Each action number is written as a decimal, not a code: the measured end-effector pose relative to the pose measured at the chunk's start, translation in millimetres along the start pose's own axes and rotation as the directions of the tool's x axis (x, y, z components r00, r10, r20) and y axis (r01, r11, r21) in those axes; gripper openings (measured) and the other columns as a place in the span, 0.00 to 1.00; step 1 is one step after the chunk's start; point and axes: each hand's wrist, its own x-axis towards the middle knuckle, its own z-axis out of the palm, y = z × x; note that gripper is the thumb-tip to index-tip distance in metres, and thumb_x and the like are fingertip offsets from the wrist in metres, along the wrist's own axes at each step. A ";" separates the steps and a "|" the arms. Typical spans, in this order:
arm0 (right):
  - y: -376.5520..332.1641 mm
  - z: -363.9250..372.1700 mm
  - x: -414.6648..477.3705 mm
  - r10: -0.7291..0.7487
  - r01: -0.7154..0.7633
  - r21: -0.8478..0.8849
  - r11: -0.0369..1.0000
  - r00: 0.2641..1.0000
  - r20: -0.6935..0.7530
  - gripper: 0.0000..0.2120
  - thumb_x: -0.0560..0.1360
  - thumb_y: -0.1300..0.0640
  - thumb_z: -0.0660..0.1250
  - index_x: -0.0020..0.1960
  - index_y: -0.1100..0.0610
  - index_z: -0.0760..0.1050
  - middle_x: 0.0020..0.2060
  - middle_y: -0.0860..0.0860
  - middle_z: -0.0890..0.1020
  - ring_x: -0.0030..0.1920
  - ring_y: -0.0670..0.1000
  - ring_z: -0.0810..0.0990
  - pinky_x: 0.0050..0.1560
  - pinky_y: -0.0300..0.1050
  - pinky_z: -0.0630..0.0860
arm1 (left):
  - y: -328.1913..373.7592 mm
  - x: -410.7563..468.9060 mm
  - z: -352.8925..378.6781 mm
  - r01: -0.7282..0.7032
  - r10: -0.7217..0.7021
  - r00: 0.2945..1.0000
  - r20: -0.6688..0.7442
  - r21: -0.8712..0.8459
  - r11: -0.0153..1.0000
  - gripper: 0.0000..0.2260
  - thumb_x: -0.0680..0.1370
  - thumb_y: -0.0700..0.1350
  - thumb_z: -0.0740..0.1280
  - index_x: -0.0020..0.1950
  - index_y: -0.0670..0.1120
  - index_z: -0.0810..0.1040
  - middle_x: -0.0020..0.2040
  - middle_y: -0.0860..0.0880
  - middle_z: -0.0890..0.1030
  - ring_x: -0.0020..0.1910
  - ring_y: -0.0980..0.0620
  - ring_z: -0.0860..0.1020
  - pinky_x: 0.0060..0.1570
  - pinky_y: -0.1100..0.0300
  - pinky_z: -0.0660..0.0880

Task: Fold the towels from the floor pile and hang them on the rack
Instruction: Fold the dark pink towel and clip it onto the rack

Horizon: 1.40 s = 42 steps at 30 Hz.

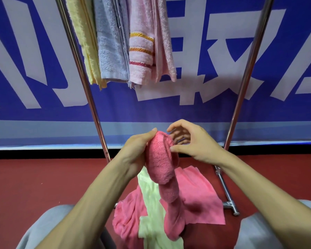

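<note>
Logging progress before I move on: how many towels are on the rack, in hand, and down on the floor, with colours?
On rack: 3 — yellow towel, blue towel, pale pink striped towel
In hand: 1 — pink towel
On floor: 2 visible — pink floor towel, pale green towel
Total: 6

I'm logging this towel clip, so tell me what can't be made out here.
- Head view: top bar of the metal rack, cut off by the upper edge.
- Right-hand fingertips, partly hidden behind the bunched pink terry towel.
- Pale green towel on the floor: lower end cut off by the bottom edge.
</note>
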 end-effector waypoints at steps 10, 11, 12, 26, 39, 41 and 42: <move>-2.7 -10.3 3.0 0.052 -0.054 0.079 0.995 0.998 0.023 0.12 0.73 0.71 0.62 0.50 0.59 0.79 0.39 0.57 0.84 0.37 0.45 0.77 0.40 0.38 0.71 | -0.9 -0.4 -3.1 -0.068 0.068 0.998 -0.009 0.055 0.996 0.17 0.80 0.46 0.62 0.55 0.32 0.79 0.52 0.36 0.82 0.50 0.44 0.79 0.57 0.53 0.75; -3.9 -13.2 3.1 0.052 -0.054 0.060 0.997 0.998 0.034 0.11 0.74 0.71 0.63 0.51 0.61 0.80 0.40 0.53 0.84 0.37 0.41 0.78 0.41 0.33 0.71 | -2.1 0.1 -3.0 -0.083 0.085 0.996 -0.023 0.090 0.992 0.17 0.80 0.46 0.63 0.54 0.31 0.78 0.49 0.36 0.81 0.48 0.44 0.78 0.54 0.54 0.75; -4.6 -15.2 2.8 0.052 -0.054 0.038 0.998 0.998 0.043 0.10 0.75 0.69 0.64 0.51 0.62 0.81 0.41 0.50 0.84 0.37 0.37 0.78 0.41 0.29 0.70 | -3.5 0.0 -2.5 -0.095 0.100 0.994 -0.036 0.127 0.987 0.16 0.79 0.46 0.64 0.51 0.31 0.78 0.45 0.37 0.80 0.45 0.45 0.76 0.50 0.55 0.74; -4.2 -15.2 -0.2 0.293 -0.284 0.202 0.937 0.956 -0.015 0.07 0.73 0.59 0.72 0.43 0.63 0.84 0.35 0.55 0.83 0.34 0.45 0.77 0.38 0.38 0.74 | -13.7 -4.2 7.2 -0.359 0.296 0.930 0.217 0.706 0.610 0.08 0.77 0.50 0.67 0.48 0.48 0.82 0.45 0.50 0.83 0.44 0.50 0.82 0.54 0.50 0.78; -6.3 -18.1 -1.1 0.347 -0.333 0.305 0.892 0.938 0.008 0.07 0.72 0.60 0.72 0.43 0.65 0.83 0.31 0.54 0.81 0.29 0.45 0.76 0.31 0.37 0.72 | -22.3 -3.8 16.7 -0.332 0.338 0.928 0.155 0.753 0.567 0.09 0.77 0.52 0.65 0.45 0.47 0.79 0.41 0.50 0.83 0.41 0.49 0.83 0.50 0.47 0.78; -7.3 -18.7 -1.7 0.343 -0.334 0.307 0.891 0.939 0.026 0.08 0.72 0.61 0.71 0.44 0.66 0.83 0.32 0.55 0.81 0.30 0.46 0.76 0.32 0.38 0.73 | -22.6 -4.9 18.9 -0.328 0.327 0.933 0.150 0.727 0.603 0.11 0.77 0.53 0.66 0.45 0.46 0.79 0.41 0.48 0.83 0.41 0.49 0.83 0.50 0.47 0.79; -7.6 -19.5 -1.9 0.341 -0.335 0.306 0.891 0.939 0.036 0.08 0.72 0.61 0.71 0.45 0.66 0.83 0.30 0.53 0.81 0.29 0.45 0.76 0.32 0.37 0.73 | -22.4 -5.5 19.6 -0.330 0.332 0.932 0.148 0.728 0.601 0.11 0.77 0.53 0.66 0.44 0.46 0.79 0.41 0.48 0.83 0.41 0.50 0.83 0.49 0.47 0.79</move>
